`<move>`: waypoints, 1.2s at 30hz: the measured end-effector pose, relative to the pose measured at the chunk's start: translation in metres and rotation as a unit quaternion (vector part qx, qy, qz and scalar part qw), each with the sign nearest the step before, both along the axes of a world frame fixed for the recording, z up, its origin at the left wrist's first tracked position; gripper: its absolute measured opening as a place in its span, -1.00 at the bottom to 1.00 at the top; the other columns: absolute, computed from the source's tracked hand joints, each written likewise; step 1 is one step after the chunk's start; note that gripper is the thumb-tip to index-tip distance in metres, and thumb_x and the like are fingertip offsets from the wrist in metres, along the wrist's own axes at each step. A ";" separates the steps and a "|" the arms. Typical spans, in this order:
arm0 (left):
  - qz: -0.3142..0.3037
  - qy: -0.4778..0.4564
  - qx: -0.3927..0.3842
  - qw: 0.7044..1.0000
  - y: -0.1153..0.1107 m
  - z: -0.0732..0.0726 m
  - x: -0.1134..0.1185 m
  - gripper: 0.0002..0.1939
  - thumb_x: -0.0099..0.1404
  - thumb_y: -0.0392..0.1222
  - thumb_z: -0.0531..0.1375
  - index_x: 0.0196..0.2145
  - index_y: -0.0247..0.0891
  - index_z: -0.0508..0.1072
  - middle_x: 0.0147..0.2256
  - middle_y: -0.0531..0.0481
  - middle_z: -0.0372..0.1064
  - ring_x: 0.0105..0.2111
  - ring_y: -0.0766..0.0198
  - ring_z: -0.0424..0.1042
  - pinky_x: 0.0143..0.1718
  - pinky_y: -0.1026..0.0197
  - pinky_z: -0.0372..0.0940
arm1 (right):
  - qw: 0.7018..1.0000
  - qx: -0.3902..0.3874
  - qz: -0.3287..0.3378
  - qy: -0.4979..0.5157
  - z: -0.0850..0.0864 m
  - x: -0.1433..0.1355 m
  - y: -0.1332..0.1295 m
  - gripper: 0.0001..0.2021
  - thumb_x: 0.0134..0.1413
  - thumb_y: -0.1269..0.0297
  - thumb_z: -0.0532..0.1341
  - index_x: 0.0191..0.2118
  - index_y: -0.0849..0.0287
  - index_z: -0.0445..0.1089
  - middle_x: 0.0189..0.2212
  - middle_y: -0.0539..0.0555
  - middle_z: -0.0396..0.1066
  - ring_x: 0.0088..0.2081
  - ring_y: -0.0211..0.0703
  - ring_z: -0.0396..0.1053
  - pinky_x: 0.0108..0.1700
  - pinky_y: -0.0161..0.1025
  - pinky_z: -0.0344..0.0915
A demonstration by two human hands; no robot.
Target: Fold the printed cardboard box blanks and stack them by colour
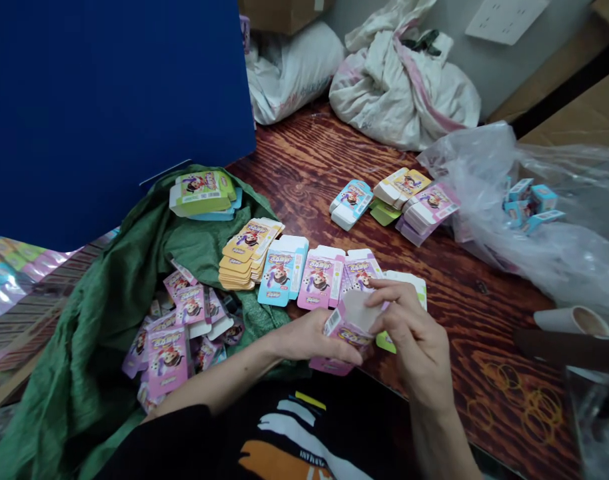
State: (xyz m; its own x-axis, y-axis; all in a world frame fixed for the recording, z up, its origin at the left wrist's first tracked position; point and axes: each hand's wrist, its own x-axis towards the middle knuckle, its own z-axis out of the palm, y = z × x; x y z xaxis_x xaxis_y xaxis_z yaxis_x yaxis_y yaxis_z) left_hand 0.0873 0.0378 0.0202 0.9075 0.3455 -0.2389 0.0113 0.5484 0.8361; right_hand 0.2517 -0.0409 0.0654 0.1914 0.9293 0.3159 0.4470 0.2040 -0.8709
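Note:
A pink carton [353, 328] with an open top is held in front of my body. My left hand [317, 339] grips its lower left side, thumb across the front. At its right rim, the bent fingers of my right hand [409, 327] touch the flap. Just beyond lie flat cartons in piles: yellow [242, 243], blue [277, 272], pink [320, 277], and a purple-pink one [360, 267]. A green-edged pile [418, 285] is partly hidden behind my right hand.
A green sack [84, 333] holds loose pink packs [167, 360] on the left. Folded cartons [352, 200], white sacks [404, 87] and a clear bag [559, 233] lie farther back. Rubber bands [539, 407] and a cardboard tube [572, 320] are at right. A blue panel [109, 113] stands upper left.

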 end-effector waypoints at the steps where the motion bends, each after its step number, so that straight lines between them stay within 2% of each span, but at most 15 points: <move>1: 0.011 -0.004 -0.014 1.000 -0.002 -0.002 0.002 -0.53 -0.03 0.04 0.53 -0.29 -0.30 0.54 -0.39 0.09 0.42 -0.41 0.36 0.34 -0.27 0.28 0.30 | 0.999 -0.004 -0.027 0.047 -0.007 0.002 -0.002 -0.66 0.37 0.09 0.16 -0.40 0.04 0.55 -0.16 0.13 0.46 0.10 0.12 0.37 0.09 0.03 0.32; 4: 0.034 -0.011 -0.046 0.998 -0.005 -0.009 0.007 -0.41 -0.06 0.18 0.53 -0.24 -0.32 0.58 -0.31 -0.02 0.51 -0.34 0.27 0.43 -0.19 0.21 0.34 | 0.988 -0.040 -0.059 0.138 -0.026 0.004 -0.011 -0.66 0.31 -0.05 0.19 -0.18 0.01 0.63 0.05 0.16 0.42 0.14 0.13 0.36 0.11 0.01 0.36; 7: 0.054 -0.008 -0.052 0.997 -0.008 -0.018 0.012 -0.36 -0.08 0.29 0.51 -0.29 -0.34 0.59 -0.36 -0.03 0.50 -0.38 0.29 0.42 -0.22 0.23 0.34 | 0.977 -0.111 -0.039 0.179 -0.036 0.003 -0.020 -0.67 0.28 -0.06 0.23 -0.12 0.01 0.64 -0.07 0.14 0.50 0.01 0.06 0.45 0.00 -0.07 0.42; 10: 0.050 -0.014 -0.043 0.998 -0.011 -0.024 0.018 -0.31 -0.07 0.36 0.48 -0.25 -0.34 0.60 -0.33 -0.06 0.53 -0.34 0.25 0.44 -0.19 0.22 0.34 | 0.969 -0.120 -0.080 0.200 -0.034 0.005 -0.024 -0.74 0.21 0.02 0.33 -0.07 -0.03 0.63 -0.16 0.08 0.54 -0.14 -0.03 0.48 -0.16 -0.17 0.44; 12: 0.048 -0.016 -0.030 0.998 -0.011 -0.026 0.021 -0.28 -0.04 0.39 0.45 -0.20 -0.34 0.61 -0.29 -0.09 0.56 -0.28 0.19 0.47 -0.15 0.18 0.35 | 0.969 -0.095 -0.120 0.194 -0.030 0.005 -0.024 -0.77 0.16 0.07 0.37 -0.09 -0.04 0.62 -0.20 0.06 0.55 -0.18 -0.06 0.48 -0.21 -0.21 0.44; 16: 0.041 -0.031 0.003 0.999 -0.008 -0.024 0.025 -0.19 0.01 0.49 0.36 -0.12 -0.34 0.61 -0.24 -0.13 0.57 -0.18 0.07 0.51 -0.10 0.13 0.35 | 0.984 -0.074 -0.116 0.115 -0.024 0.004 -0.020 -0.85 0.18 0.12 0.35 -0.30 0.05 0.62 -0.36 0.04 0.53 -0.30 -0.10 0.47 -0.24 -0.22 0.41; 18: 0.066 -0.026 0.027 0.997 -0.006 -0.022 0.023 -0.17 0.07 0.52 0.29 -0.08 -0.35 0.60 -0.21 -0.16 0.57 -0.14 0.04 0.51 -0.08 0.11 0.36 | 0.987 -0.050 -0.141 0.065 -0.025 0.004 -0.018 -0.85 0.19 0.17 0.33 -0.34 0.06 0.61 -0.40 0.02 0.52 -0.32 -0.11 0.47 -0.23 -0.21 0.39; 20: 0.129 -0.001 0.050 0.990 -0.006 -0.020 0.019 -0.23 0.15 0.45 0.29 -0.03 -0.32 0.58 -0.16 -0.16 0.56 -0.11 0.06 0.50 -0.05 0.11 0.36 | 0.982 -0.028 -0.185 0.035 -0.027 0.006 -0.017 -0.85 0.21 0.20 0.32 -0.35 0.07 0.60 -0.40 0.01 0.52 -0.33 -0.12 0.46 -0.23 -0.21 0.37; 23: 0.201 0.031 0.116 0.972 -0.007 -0.016 0.009 -0.38 0.28 0.16 0.33 0.17 -0.23 0.47 -0.09 -0.14 0.51 -0.12 0.15 0.48 -0.07 0.16 0.38 | 0.979 -0.029 -0.201 0.023 -0.030 0.008 -0.017 -0.83 0.23 0.21 0.29 -0.37 0.08 0.58 -0.42 0.00 0.51 -0.36 -0.15 0.44 -0.27 -0.23 0.35; 25: 0.193 0.034 0.202 0.959 -0.009 -0.013 0.002 -0.41 0.35 -0.01 0.30 0.28 -0.16 0.38 -0.07 -0.13 0.48 -0.18 0.21 0.46 -0.13 0.17 0.39 | 0.982 -0.040 -0.184 0.026 -0.032 0.008 -0.017 -0.82 0.24 0.22 0.28 -0.37 0.08 0.57 -0.43 0.00 0.51 -0.36 -0.16 0.44 -0.28 -0.25 0.36; 28: 0.157 0.032 0.304 0.939 -0.009 -0.009 -0.004 -0.45 0.38 -0.09 0.27 0.29 -0.10 0.37 -0.08 -0.11 0.47 -0.21 0.21 0.44 -0.14 0.15 0.40 | 0.982 -0.044 -0.183 0.033 -0.034 0.004 -0.018 -0.82 0.24 0.21 0.28 -0.37 0.09 0.56 -0.38 0.02 0.52 -0.31 -0.14 0.46 -0.23 -0.24 0.38; 30: 0.147 0.036 0.314 0.937 -0.008 -0.007 -0.005 -0.50 0.38 -0.09 0.27 0.24 -0.11 0.41 -0.08 -0.10 0.46 -0.20 0.20 0.43 -0.14 0.14 0.40 | 0.976 -0.042 -0.204 0.061 -0.034 0.001 -0.018 -0.87 0.22 0.19 0.31 -0.18 0.07 0.58 -0.33 0.02 0.53 -0.28 -0.14 0.47 -0.21 -0.24 0.40; 33: 0.135 0.047 0.294 0.945 -0.006 -0.006 -0.006 -0.60 0.39 -0.13 0.26 0.16 -0.15 0.45 -0.10 -0.08 0.45 -0.24 0.24 0.42 -0.21 0.19 0.38 | 0.967 -0.074 -0.194 0.151 -0.034 0.002 -0.019 -0.60 0.20 0.17 0.34 0.15 -0.01 0.43 -0.34 -0.03 0.50 -0.32 -0.18 0.47 -0.27 -0.27 0.41; 34: 0.128 0.050 0.289 0.947 -0.005 -0.006 -0.006 -0.62 0.39 -0.14 0.26 0.14 -0.15 0.46 -0.10 -0.07 0.44 -0.26 0.25 0.41 -0.23 0.21 0.37 | 0.966 -0.092 -0.170 0.173 -0.033 0.005 -0.019 -0.61 0.20 0.17 0.35 0.14 -0.02 0.43 -0.35 -0.03 0.50 -0.33 -0.19 0.47 -0.28 -0.28 0.41; 36: 0.116 0.052 0.272 0.954 -0.003 -0.008 -0.007 -0.62 0.38 -0.15 0.26 0.13 -0.15 0.42 -0.08 -0.07 0.42 -0.29 0.28 0.41 -0.28 0.24 0.35 | 0.971 -0.115 -0.108 0.179 -0.032 0.012 -0.019 -0.77 0.19 0.16 0.36 -0.04 0.00 0.52 -0.28 0.01 0.54 -0.26 -0.16 0.50 -0.22 -0.27 0.43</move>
